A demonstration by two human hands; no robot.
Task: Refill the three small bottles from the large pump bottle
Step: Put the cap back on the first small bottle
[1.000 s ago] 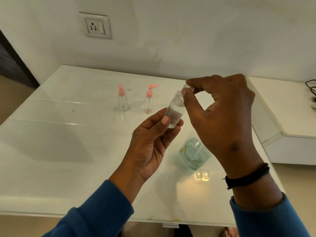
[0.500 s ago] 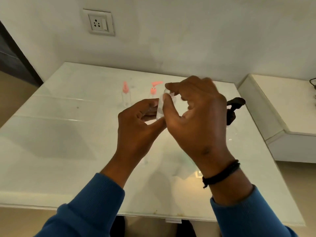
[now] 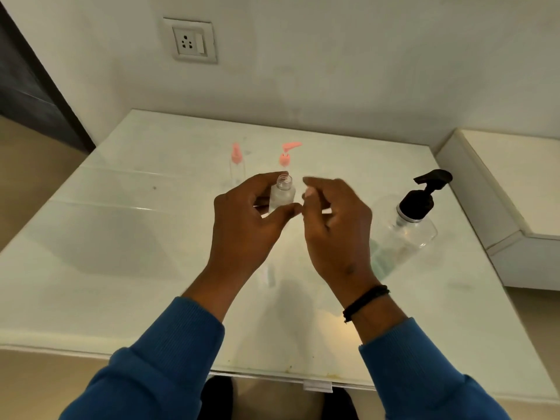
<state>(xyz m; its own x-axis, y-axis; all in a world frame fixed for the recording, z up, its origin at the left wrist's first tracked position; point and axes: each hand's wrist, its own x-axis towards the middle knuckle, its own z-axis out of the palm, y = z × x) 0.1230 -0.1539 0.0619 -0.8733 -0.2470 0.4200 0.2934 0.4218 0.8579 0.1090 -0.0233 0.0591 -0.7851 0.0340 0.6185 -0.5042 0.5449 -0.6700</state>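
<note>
Left hand (image 3: 245, 219) grips a small clear bottle (image 3: 282, 196) upright above the bench (image 3: 121, 237), its threaded neck uncapped. Right hand (image 3: 336, 225) hovers just beside it, fingers curled; whether it pinches anything is unclear. Behind stand two pink-topped small bottles (image 3: 237, 165) (image 3: 285, 157); the large pump bottle (image 3: 412, 225) stands to the right.

Plain whitish wall (image 3: 333, 71) with a socket plate (image 3: 191, 40), glossy white table (image 3: 121, 237) pushed against it, low white ledge (image 3: 515, 189) on the right, tan floor (image 3: 27, 177).
</note>
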